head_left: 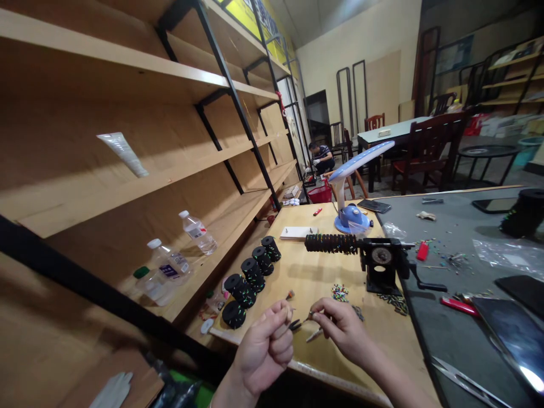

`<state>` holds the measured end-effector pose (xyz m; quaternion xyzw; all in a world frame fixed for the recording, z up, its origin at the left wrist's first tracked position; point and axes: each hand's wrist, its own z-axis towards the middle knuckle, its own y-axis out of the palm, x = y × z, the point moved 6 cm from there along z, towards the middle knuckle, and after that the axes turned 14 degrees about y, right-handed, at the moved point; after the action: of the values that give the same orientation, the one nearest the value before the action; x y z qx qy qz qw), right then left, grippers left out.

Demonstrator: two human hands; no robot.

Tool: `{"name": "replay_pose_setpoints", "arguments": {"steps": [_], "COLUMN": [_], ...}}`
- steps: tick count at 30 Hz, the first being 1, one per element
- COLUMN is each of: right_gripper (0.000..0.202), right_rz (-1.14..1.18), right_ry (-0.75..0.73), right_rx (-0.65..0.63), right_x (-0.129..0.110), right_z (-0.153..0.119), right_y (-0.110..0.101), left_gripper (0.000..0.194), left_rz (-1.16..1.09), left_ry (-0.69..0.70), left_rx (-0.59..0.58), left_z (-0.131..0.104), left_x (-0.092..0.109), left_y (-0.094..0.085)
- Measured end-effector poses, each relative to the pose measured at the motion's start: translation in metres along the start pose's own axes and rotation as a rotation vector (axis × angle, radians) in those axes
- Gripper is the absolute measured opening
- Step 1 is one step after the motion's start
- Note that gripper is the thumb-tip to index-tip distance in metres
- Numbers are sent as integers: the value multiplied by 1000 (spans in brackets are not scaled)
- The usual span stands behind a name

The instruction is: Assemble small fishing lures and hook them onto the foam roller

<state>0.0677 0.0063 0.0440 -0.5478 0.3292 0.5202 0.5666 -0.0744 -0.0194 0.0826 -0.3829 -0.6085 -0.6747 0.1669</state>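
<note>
My left hand [272, 340] is raised over the front edge of the wooden table [297, 272], its fingers curled and thumb pressed to the index finger; what it pinches is too small to name. Just right of it, my right hand [340, 323] is closed in a pinch on something tiny and dark that I cannot make out. Dark-handled tweezers or pliers [294, 324] lie between the hands. Behind my right hand is a pile of colourful beads [340, 292]. Farther back stands a black hand-cranked winder [382, 260] carrying a long black spool roll [331, 243].
Several black spools [254, 274] line the table's left side. A blue lamp [351, 218] stands behind the winder. The grey mat [425, 311] at right holds scissors [463, 379] and phones. Shelves with bottles [170, 260] rise at left. A person [322, 157] crouches far back.
</note>
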Motion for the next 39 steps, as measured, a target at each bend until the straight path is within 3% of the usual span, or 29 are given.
{"name": "replay_pose_setpoints", "arguments": {"steps": [5,12,19,29,39], "right_gripper": [27,20,9,10,15], "right_rz": [85,233,119,66,23], "right_ry": [54,-1,-50,-59,27], "right_rx": [-92,-120,-15,7,15], "right_x": [1,-39,-53,-47,-18], "right_z": [1,-3,-1,-1,-4], "right_y": [4,9,7,7,8], "left_gripper": [29,33,34,32,31], "left_rz": [20,74,112,92,100], "left_ry": [-37,-45,-62,-51,-16], "left_rx": [-3,13,48,37,12], "left_z": [0,2,1,1,0], "left_x": [-2,-5,-6,-9,-2], "left_y": [-1,-1,-4,-5,-6]}}
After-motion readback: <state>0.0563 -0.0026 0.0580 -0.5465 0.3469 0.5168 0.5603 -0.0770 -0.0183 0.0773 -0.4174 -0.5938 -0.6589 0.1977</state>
